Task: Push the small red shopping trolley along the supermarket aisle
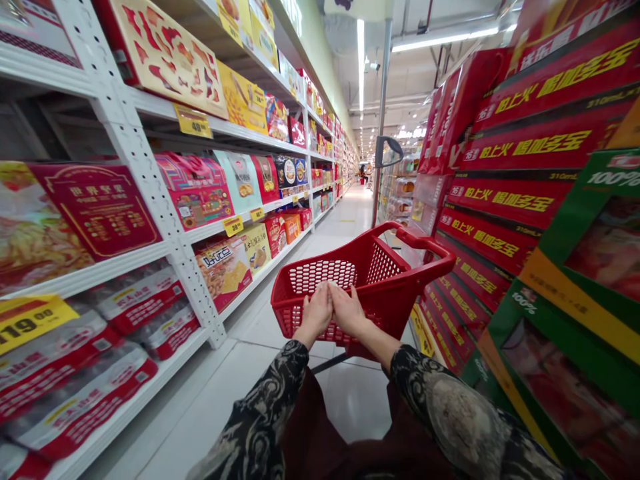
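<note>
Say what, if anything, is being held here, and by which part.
Cannot be told: the left grip and right grip meet at the cart's near rim, but whether they clasp it is unclear. Neither is on its handle.

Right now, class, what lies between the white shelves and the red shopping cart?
In the head view, bare pale floor tiles separate the white shelves from the red shopping cart.
</note>
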Available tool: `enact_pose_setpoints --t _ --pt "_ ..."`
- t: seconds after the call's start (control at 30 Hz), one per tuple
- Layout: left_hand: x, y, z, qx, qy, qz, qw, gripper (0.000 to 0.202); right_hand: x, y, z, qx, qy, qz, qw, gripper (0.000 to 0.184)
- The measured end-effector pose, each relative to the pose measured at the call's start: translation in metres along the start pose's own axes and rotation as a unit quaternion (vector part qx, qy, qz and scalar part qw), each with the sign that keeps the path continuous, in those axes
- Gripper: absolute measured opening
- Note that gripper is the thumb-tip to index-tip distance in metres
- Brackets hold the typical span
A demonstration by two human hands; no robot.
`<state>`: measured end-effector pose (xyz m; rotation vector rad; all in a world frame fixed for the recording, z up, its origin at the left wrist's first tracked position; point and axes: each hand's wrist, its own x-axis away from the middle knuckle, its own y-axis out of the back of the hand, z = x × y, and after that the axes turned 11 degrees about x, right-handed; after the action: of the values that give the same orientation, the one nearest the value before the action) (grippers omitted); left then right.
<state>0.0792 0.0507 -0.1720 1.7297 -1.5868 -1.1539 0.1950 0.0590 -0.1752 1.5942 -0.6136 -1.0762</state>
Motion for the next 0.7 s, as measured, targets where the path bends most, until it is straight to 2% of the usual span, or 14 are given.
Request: enact_pose_setpoints --t 0.13,0.23,0.37,0.57,0.63,0.7 --pt "-0.006 -0.011 -0.015 -0.008 -0.003 0.006 1.0 0.051 0.005 0.01 -0.013 -0.024 0.019 0.023 0.999 0.071" --pt "-0.005 -0.013 -0.017 -0.063 -0.037 -0.008 0.997 0.046 0.011 0.02 -0.024 0.002 0.033 0.017 0.999 0.067" --pt "-0.004 -0.008 -0.001 -0.109 -0.042 -0.024 0.993 0.042 0.016 0.028 -0.039 0.048 -0.021 0.0 0.999 0.057" --pt "-0.006 0.003 0.042 -0.127 0.03 -0.031 0.991 0.04 0.02 0.028 -0.054 0.06 -0.03 -0.006 0.998 0.04" --pt "-0.006 0.002 0.043 -0.122 0.032 -0.034 0.991 0.04 0.019 0.027 -0.053 0.063 -0.037 -0.011 0.997 0.038" --pt "-0.006 -0.002 0.035 -0.114 0.024 -0.035 0.993 0.04 0.018 0.028 -0.051 0.067 -0.046 -0.011 0.997 0.037"
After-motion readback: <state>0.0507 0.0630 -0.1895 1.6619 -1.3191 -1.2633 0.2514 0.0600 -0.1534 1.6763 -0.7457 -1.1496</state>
